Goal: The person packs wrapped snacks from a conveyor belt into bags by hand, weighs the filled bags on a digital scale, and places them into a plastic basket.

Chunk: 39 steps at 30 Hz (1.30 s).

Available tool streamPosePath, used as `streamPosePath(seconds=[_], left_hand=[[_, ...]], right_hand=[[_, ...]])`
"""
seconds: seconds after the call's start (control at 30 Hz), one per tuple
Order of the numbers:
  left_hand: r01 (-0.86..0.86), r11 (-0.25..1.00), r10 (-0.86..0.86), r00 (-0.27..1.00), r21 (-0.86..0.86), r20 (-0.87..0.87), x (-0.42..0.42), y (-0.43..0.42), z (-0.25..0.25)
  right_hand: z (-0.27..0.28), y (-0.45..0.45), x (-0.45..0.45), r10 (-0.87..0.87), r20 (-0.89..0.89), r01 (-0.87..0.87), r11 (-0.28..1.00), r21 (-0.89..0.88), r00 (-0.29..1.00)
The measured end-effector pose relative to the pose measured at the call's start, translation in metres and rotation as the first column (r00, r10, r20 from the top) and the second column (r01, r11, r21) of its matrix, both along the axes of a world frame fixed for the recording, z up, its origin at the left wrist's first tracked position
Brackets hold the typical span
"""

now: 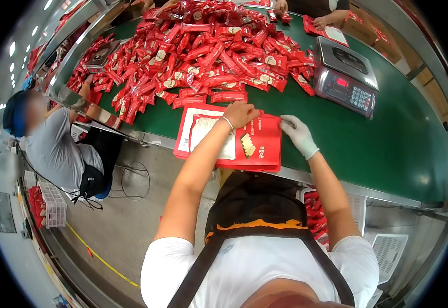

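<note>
Flat red printed pouches (pixel 266 146) lie stacked at the near edge of the green table, overhanging it slightly. White label panels show on their left part. My left hand (pixel 240 114), bare with a bracelet at the wrist, has its fingers bent over the upper edge of the top pouch. In a white glove, my right hand (pixel 298 136) pinches the pouch's upper right corner between thumb and fingers. Just beyond my hands lies a big heap of small red packets (pixel 203 56). Whether the top pouch has anything inside cannot be seen.
A digital scale (pixel 344 77) stands to the right on the green table (pixel 398 149). Another scale (pixel 102 55) is at the far left. A seated co-worker (pixel 64 143) is on the left; another person's hands (pixel 322 21) work across the table. White crates (pixel 388 254) stand below.
</note>
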<state>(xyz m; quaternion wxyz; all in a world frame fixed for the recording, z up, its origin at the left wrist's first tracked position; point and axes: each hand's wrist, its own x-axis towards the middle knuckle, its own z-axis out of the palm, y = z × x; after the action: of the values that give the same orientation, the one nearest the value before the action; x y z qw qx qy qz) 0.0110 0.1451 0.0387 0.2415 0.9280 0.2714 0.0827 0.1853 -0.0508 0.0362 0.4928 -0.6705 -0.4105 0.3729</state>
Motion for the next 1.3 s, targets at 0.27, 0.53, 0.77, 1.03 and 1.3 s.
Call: streamPosePath(seconds=[0.27,0.53,0.77,1.03,1.3], left_hand=[[0.135,0.989,-0.140,0.983,-0.054,-0.118,-0.002,0.001,0.002],[-0.173,0.969,0.036,0.809,0.179,0.587,0.009,-0.055,0.096],[-0.015,0.974,-0.124,0.801,0.226,0.586,-0.026,-0.110,0.074],[0.185,0.915,-0.175,0.983,0.358,-0.059,-0.044,-0.150,-0.015],[0.203,0.914,-0.200,0.979,0.350,-0.045,-0.041,-0.151,-0.019]], right_hand=[[0.006,0.011,-0.038,-0.117,0.477,0.137,0.991,-0.007,0.871],[0.060,0.029,-0.021,0.039,-0.083,-0.037,0.999,0.019,0.996],[0.068,0.055,0.172,-0.458,-0.608,0.756,0.479,0.447,0.649],[0.045,0.037,0.263,-0.452,-0.671,0.801,0.440,0.406,0.589],[-0.041,-0.030,0.189,-0.725,-0.303,0.786,0.570,0.239,0.618]])
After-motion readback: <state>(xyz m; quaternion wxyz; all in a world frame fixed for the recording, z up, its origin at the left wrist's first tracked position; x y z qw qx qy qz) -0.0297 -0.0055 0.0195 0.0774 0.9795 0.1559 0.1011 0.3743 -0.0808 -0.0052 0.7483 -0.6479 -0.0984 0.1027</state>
